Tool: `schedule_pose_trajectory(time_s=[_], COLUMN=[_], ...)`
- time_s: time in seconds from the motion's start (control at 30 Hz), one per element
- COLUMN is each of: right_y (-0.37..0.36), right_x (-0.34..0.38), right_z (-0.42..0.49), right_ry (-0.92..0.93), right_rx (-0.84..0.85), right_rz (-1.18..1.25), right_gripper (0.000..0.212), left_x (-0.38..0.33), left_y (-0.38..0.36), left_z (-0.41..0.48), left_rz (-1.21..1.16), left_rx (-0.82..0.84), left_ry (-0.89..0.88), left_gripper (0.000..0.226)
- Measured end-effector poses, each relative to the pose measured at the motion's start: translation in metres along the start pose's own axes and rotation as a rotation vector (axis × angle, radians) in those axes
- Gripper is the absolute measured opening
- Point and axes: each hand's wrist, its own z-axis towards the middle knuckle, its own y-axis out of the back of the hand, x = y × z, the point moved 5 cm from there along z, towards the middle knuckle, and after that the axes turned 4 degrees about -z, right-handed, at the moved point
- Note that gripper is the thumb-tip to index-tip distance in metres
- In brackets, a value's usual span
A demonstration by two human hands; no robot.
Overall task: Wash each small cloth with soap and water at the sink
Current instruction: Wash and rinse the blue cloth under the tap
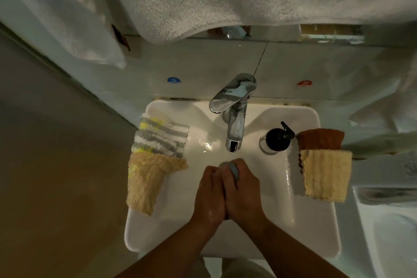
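A: Blue-grey cloth (234, 170) is the one being washed. It sits low in the sink (282, 232), just below the tap (234, 133), squeezed between the two palms.

B: How do the fingers lie?

A: The left hand (208, 194) and right hand (243, 189) are pressed together, and the fingers of both curl round the cloth and grip it. Only a small bunched edge shows above them.

B: Is water running?

A: I cannot tell. The basin glistens under the spout, but no clear stream shows.

B: And the others?

A: There are four on the rim. On the left, a striped cloth (161, 136) overlaps a beige cloth (146, 180) that droops over the edge. On the right, beside the black soap dispenser (276, 139), a rust-brown cloth (320, 139) lies partly under a yellow cloth (327, 175).

B: So how far along is it?

A: My guess is about the middle. The left pair looks limp and loosely dropped, perhaps already washed. The right pair is neatly folded and looks dry, so probably waiting. That leaves this cloth to finish and likely two more.
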Motion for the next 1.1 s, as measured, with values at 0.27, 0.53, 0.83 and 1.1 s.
schedule_pose_trajectory(time_s=[0.27, 0.53, 0.83, 1.1], right_y=[-0.007, 0.005, -0.005, -0.008], right_x=[-0.016, -0.017, 0.011, -0.012], right_z=[-0.009, 0.023, -0.004, -0.005], right_ry=[-0.214, -0.266, -0.017, -0.165], right_rx=[0.016, -0.047, -0.02, -0.002], right_rz=[0.033, 0.067, -0.021, -0.022], right_gripper=[0.019, 0.018, 0.017, 0.019], left_x=[-0.023, -0.013, 0.005, -0.013], left_y=[0.013, -0.006, 0.003, 0.009], left_z=[0.015, -0.006, 0.018, 0.014], left_rz=[0.16, -0.003, -0.238, 0.074], left_rx=[-0.091, 0.101, -0.053, -0.059], left_ry=[-0.192, -0.137, 0.07, -0.166], left_gripper=[0.01, 0.022, 0.023, 0.016])
